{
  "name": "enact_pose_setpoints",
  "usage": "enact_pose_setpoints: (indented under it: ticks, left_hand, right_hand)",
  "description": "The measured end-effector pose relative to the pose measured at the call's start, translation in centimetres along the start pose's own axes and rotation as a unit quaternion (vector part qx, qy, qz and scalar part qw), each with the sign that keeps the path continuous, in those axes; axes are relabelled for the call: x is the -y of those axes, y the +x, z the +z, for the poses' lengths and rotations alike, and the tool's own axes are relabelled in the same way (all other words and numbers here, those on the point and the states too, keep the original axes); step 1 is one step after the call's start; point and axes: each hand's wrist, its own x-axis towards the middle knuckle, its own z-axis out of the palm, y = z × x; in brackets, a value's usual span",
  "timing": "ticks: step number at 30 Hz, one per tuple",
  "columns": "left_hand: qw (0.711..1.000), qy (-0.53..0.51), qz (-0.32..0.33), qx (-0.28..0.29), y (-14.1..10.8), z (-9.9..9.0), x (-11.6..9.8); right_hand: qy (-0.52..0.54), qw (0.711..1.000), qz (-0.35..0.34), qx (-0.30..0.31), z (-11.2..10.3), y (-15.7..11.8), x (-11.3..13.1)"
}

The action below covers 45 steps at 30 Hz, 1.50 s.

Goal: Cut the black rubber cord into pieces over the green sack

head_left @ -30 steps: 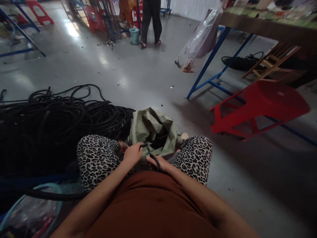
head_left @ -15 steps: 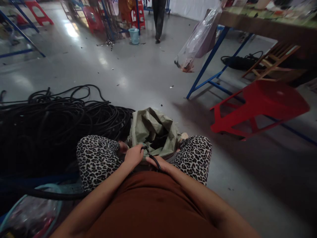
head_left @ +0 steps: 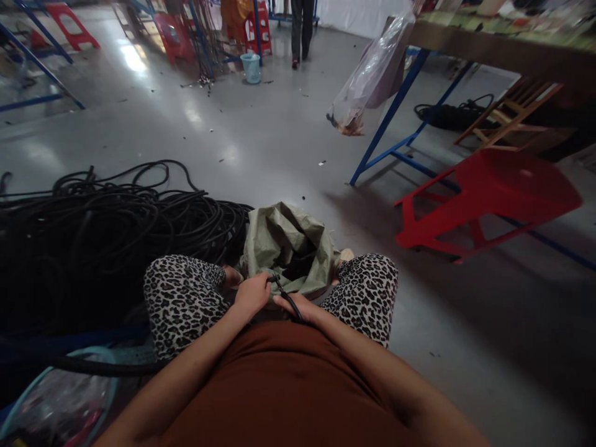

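In the middle, close to my body, my left hand (head_left: 254,294) is closed, and a short dark cord-like end pokes out past its thumb. My right hand (head_left: 298,307) is closed around a black-handled tool (head_left: 289,300) with a small metal head; I cannot make out its exact kind. The tool's head meets the dark end at my left fingertips. Just beyond both hands, between my feet, stands an open grey-green woven sack (head_left: 265,239) with dark pieces inside. A thick black cord (head_left: 107,367) runs behind my left forearm.
A big tangle of black cord (head_left: 116,223) lies at left. A blue-rimmed basket (head_left: 109,388) holds plastic-wrapped items. At right are a tilted red stool (head_left: 507,186), a blue-legged table (head_left: 503,49) and a hanging plastic bag (head_left: 363,81). A person's legs (head_left: 302,31) show at the back.
The person at the back has stepped a little farther off. My hands and the tool stay almost in the same place.
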Motion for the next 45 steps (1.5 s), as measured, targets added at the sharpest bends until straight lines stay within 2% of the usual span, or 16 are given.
enact_pose_setpoints:
  ticks: [5,12,23,37,45]
  left_hand:
    - [1.0,0.01,0.007,0.005,-0.1,0.0,-0.2]
    - [1.0,0.015,0.012,0.005,-0.1,0.1,-0.1]
    - [1.0,0.016,0.008,0.005,-0.1,0.1,0.0]
    - [0.998,0.036,0.045,0.021,-0.1,0.5,0.1]
    - [0.997,0.039,0.066,0.022,0.1,0.9,0.3]
  right_hand:
    - [0.011,1.0,0.016,-0.006,0.0,-0.1,0.2]
    - [0.087,0.996,0.026,-0.014,0.0,-0.7,1.2]
    - [0.048,0.998,0.046,-0.015,-0.2,-0.7,1.0]
    - [0.095,0.994,0.044,-0.008,-0.1,-1.2,1.9]
    - [0.117,0.99,0.068,-0.035,0.5,-0.2,0.6]
